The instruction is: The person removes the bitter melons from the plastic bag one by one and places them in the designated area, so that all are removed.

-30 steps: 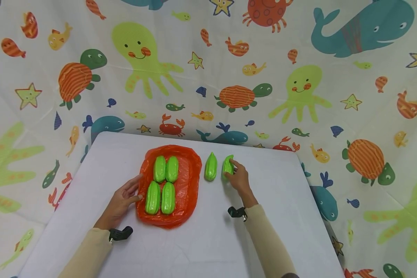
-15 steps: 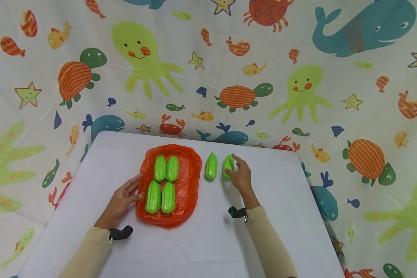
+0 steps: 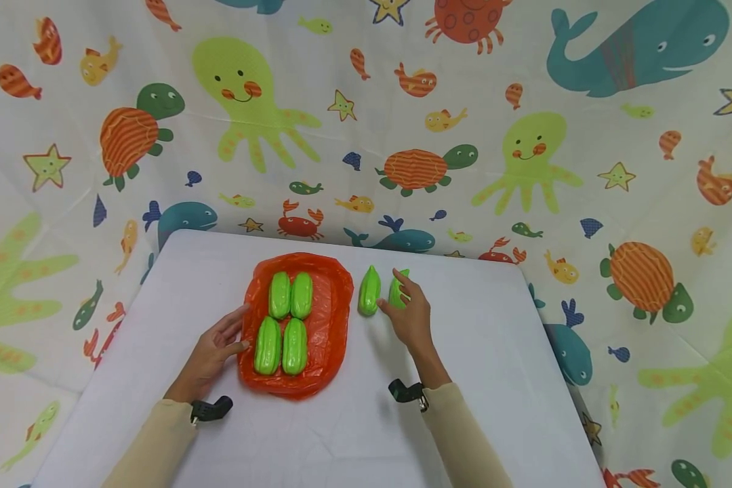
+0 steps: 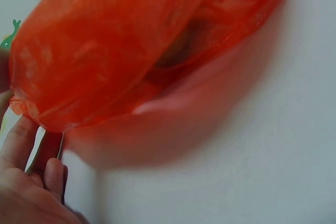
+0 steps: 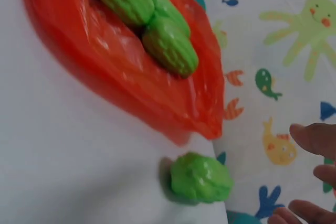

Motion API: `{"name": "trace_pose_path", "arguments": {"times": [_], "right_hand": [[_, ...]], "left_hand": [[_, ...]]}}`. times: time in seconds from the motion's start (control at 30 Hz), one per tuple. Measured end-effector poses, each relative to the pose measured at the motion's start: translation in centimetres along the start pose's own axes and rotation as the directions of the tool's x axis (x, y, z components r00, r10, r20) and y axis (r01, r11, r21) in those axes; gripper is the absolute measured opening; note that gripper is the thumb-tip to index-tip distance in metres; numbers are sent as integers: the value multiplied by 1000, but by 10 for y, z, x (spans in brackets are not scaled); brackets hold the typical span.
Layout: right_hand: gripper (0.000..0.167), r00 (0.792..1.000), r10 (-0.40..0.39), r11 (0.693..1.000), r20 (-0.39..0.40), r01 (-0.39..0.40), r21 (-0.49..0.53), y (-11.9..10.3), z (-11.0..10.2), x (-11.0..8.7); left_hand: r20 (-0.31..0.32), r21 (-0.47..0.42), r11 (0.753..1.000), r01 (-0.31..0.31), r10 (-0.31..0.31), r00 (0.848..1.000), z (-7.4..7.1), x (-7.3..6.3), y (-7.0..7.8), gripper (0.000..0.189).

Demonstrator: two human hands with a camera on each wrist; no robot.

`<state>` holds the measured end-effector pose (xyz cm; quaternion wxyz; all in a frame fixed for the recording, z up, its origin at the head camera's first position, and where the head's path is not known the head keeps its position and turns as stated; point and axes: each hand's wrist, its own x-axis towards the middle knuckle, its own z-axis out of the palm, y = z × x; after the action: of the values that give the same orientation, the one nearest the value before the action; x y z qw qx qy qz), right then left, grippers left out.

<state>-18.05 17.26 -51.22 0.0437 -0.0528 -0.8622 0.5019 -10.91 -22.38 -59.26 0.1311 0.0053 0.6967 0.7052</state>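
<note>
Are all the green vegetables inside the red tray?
No, four green vegetables lie in the red tray, but two others are outside it, to its right.

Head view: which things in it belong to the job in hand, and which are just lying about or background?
Part of the job, it seems:
red tray, left grip at its rim
four green vegetables in the tray
two green vegetables beside it, one partly behind the right grip

Background:
white table
sea-animal curtain
black wrist devices
</note>
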Motion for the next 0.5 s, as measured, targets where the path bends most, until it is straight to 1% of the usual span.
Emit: {"name": "trace_pose_path", "arguments": {"times": [0.13, 0.27, 0.5], "right_hand": [[74, 999, -28, 999, 16, 28, 27, -6, 13, -16], [72, 998, -44, 998, 48, 41, 54, -13, 28, -33], [72, 989, -40, 996, 143, 28, 85, -24, 57, -58]], "left_hand": [[3, 10, 1000, -6, 6, 1000, 0, 0, -1, 76], [1, 3, 1000, 3, -3, 1000, 1, 0, 0, 77], [4, -13, 1000, -3, 3, 1000, 1, -2, 3, 77]]}}
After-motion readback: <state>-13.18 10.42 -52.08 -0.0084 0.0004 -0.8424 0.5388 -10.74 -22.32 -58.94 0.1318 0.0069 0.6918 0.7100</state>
